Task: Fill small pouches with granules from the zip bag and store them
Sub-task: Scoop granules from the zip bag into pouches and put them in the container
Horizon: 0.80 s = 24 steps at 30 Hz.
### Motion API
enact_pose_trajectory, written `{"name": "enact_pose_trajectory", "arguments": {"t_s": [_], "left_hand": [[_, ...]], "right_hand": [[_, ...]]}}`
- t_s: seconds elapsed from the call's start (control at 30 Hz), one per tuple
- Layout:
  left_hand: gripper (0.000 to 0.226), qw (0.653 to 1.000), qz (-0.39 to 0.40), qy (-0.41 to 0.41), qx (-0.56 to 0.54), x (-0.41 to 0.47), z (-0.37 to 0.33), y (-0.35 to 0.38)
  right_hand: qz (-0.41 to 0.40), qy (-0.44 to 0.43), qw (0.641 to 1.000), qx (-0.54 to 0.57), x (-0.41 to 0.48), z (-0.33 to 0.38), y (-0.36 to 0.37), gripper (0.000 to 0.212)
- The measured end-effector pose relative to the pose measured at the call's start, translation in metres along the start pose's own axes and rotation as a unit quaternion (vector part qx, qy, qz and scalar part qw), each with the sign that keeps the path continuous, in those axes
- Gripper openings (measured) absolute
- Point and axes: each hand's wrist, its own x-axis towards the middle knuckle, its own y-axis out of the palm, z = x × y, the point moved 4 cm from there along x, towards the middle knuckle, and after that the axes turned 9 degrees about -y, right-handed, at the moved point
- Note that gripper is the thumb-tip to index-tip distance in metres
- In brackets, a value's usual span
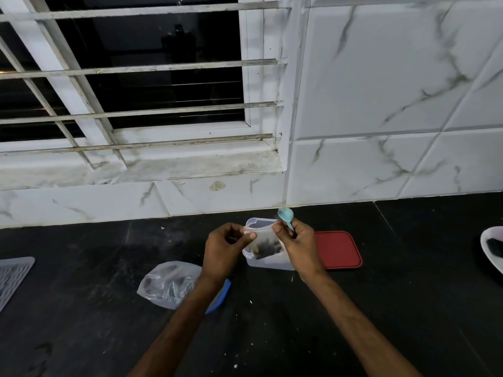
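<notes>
**Q:** What is held, and where?

**A:** A small clear plastic pouch (265,244), dark granules settled in its lower half, hangs between both hands just above an open translucent rectangular plastic container (269,261) on the black stone counter (353,308). The left hand (227,250) pinches the pouch's top left corner between thumb and fingers, closed narrowly on the film. The right hand (298,240) pinches the top right corner, and the same hand also clasps a pale blue plastic spoon (286,216), its bowl pointing up and away.

**Q:** How will the pouch handle?

**A:** Judged from its look: light, thin and limp, with all its weight low. The film is probably slippery, so the firmest hold is along the top edge near the mouth, one corner per hand, as shown. Gripping lower would likely squeeze granules upward.

**Q:** Where is the supply?

**A:** The crumpled clear zip bag with a blue strip (174,285) lies on the counter near the left forearm, which partly covers it, with dark contents visible inside.

**Q:** And the storage?

**A:** Probably the container below the pouch; its flat red plastic lid (339,250) rests beside it, to the right.
</notes>
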Motion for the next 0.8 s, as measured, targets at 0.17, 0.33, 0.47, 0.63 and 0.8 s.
{"name": "enact_pose_trajectory", "arguments": {"t_s": [0.17, 0.33, 0.47, 0.63, 0.8], "left_hand": [[0.007, 0.999, -0.015, 0.002, -0.036, -0.002, -0.003, -0.004], [0.007, 0.999, -0.001, 0.037, -0.005, -0.002, -0.005, -0.005], [0.008, 0.998, 0.016, 0.053, 0.028, -0.003, -0.004, -0.003], [0.006, 0.997, 0.035, 0.06, 0.023, -0.005, -0.005, 0.0], [0.006, 0.999, 0.014, 0.035, 0.003, -0.005, -0.003, 0.002]], "right_hand": [[-0.001, -0.013, 0.999, -0.04, 0.001, 0.003, -0.003, 0.011], [0.085, -0.037, 0.994, -0.054, 0.0, 0.013, 0.002, 0.023], [0.081, -0.049, 0.994, -0.06, 0.001, 0.015, 0.008, 0.028], [0.052, -0.069, 0.986, -0.14, 0.006, 0.015, 0.008, 0.028], [0.057, -0.111, 0.971, -0.204, 0.007, 0.018, 0.012, 0.03]]}}
